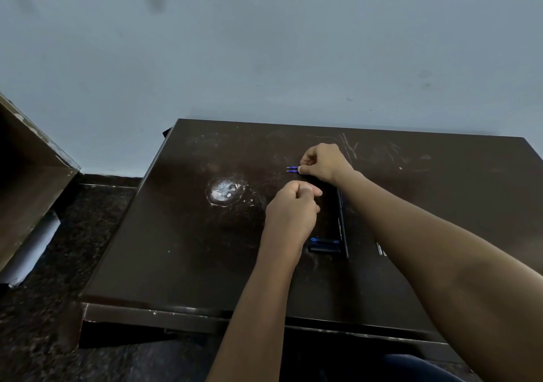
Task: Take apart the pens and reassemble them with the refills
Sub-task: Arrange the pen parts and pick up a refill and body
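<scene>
My right hand (324,161) is closed over two blue refills (292,169), whose thin tips stick out to the left just above the dark table (176,249). My left hand (292,208) is a closed fist just below it; I cannot see anything in it. A long black pen barrel (342,223) with white lettering lies lengthwise by my right wrist. Beside its near end lie a blue cap (324,240) and a black pen part (323,249). A small white-marked piece (380,249) peeks out from under my right forearm.
A round white scuff (224,191) marks the table to the left of my hands. A pale wall rises behind the table. A brown wooden panel (26,182) and a white roll (32,249) stand on the dark speckled floor at the left.
</scene>
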`<state>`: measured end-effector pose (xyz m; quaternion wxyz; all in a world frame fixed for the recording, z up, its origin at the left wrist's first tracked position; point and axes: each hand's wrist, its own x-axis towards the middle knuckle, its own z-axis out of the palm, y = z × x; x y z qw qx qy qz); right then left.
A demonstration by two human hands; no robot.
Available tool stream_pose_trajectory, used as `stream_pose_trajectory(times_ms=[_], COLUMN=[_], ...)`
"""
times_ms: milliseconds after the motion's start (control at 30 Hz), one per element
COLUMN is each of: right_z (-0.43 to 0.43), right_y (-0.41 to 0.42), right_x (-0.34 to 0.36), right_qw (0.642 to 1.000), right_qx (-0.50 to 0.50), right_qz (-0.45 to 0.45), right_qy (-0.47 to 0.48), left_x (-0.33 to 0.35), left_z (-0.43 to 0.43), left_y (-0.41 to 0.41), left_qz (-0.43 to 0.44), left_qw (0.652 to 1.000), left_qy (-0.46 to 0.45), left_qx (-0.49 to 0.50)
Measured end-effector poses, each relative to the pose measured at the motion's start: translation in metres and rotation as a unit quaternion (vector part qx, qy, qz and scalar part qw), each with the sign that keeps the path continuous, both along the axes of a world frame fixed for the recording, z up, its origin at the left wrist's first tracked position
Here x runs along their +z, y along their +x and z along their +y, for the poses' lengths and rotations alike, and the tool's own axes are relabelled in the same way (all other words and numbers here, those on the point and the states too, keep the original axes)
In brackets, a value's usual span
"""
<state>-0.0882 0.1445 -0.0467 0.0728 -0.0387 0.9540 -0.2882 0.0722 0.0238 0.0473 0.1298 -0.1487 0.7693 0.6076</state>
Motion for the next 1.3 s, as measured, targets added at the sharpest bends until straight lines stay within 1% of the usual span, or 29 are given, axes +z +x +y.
stream_pose_trajectory(times_ms=[100,233,333,633,800,900,967,1033,1100,1200,1300], right_z=[0.002,-0.001,-0.004,-0.004,-0.002,0.004,0.011,0.022,0.037,0.061,0.074], right_y=[0.001,0.0,-0.001,-0.001,0.007,0.02,0.032,0.045,0.06,0.084,0.108], right_x=[-0.005,-0.011,-0.012,-0.01,0.001,0.012,0.019,0.025,0.03,0.031,0.033], right_qw=[1.0,0.999,0.999,0.999,0.998,0.994,0.986,0.977,0.971,0.958,0.945], right_qx=[0.01,-0.012,-0.028,-0.025,-0.025,-0.064,-0.116,-0.168,-0.216,-0.284,-0.314], right_qz=[0.008,0.033,0.033,0.027,0.053,0.081,0.096,0.099,0.071,-0.016,-0.094], right_qy=[0.009,0.007,0.005,0.003,-0.01,-0.047,-0.074,-0.081,-0.071,-0.038,-0.009], left_x=[0.0,-0.001,-0.002,-0.004,-0.005,-0.004,-0.001,0.003,0.005,0.006,0.007], left_z=[0.0,-0.001,-0.001,-0.001,0.0,0.0,0.0,0.0,0.001,0.004,0.005], left_y=[-0.001,0.0,-0.001,-0.002,-0.003,-0.004,-0.004,-0.002,0.001,0.004,0.005], left_qz=[0.001,0.002,0.003,-0.001,-0.01,-0.032,-0.039,-0.037,-0.032,-0.042,-0.06], left_qw=[1.0,1.0,1.0,1.0,1.0,0.999,0.999,0.999,0.999,0.999,0.998], left_qy=[0.003,0.004,0.003,0.002,0.012,0.017,0.008,0.008,-0.001,-0.012,-0.022], left_qx=[-0.003,0.001,0.001,0.001,0.017,0.032,0.032,0.028,0.014,0.0,-0.002])
